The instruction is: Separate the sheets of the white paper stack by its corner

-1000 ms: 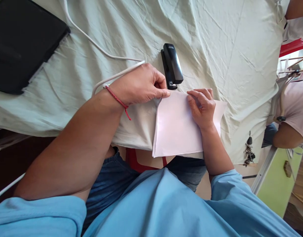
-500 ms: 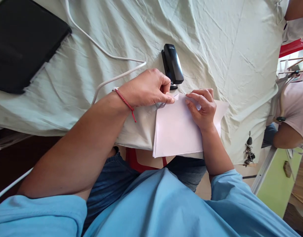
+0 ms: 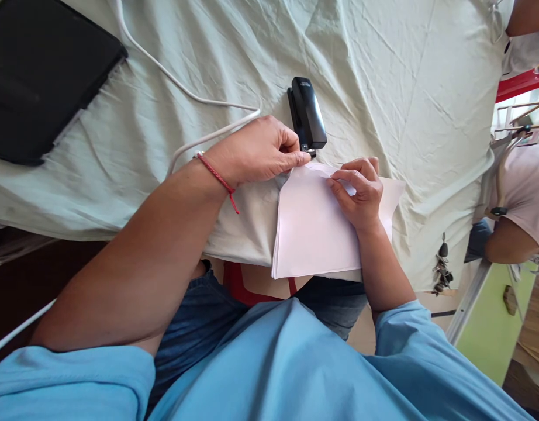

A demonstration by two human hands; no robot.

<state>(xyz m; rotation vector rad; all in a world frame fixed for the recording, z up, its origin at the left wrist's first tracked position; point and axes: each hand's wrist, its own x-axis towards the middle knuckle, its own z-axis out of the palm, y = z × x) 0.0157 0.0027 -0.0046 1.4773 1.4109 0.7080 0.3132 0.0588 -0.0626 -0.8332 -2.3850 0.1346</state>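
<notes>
A small stack of white paper sheets (image 3: 317, 228) lies at the near edge of the cloth-covered table, its lower end reaching the edge. My left hand (image 3: 269, 149), with a red string round the wrist, pinches the top left corner of the paper. My right hand (image 3: 359, 190) grips the upper right part of the sheets between thumb and fingers. Just beyond the paper's top edge is a black stapler (image 3: 310, 114), its near end close to my left fingertips; neither hand holds it. My fingers partly hide the top edge of the paper.
A white cable (image 3: 199, 99) runs across the pale green tablecloth (image 3: 396, 76) and passes behind my left forearm. A black flat case (image 3: 45, 76) lies at the far left. Keys (image 3: 443, 269) are near the right edge. Another person (image 3: 521, 193) is at the far right.
My left hand has moved slightly up, lifting or straightening the paper's top left corner towards the stapler. My right hand has barely shifted.
</notes>
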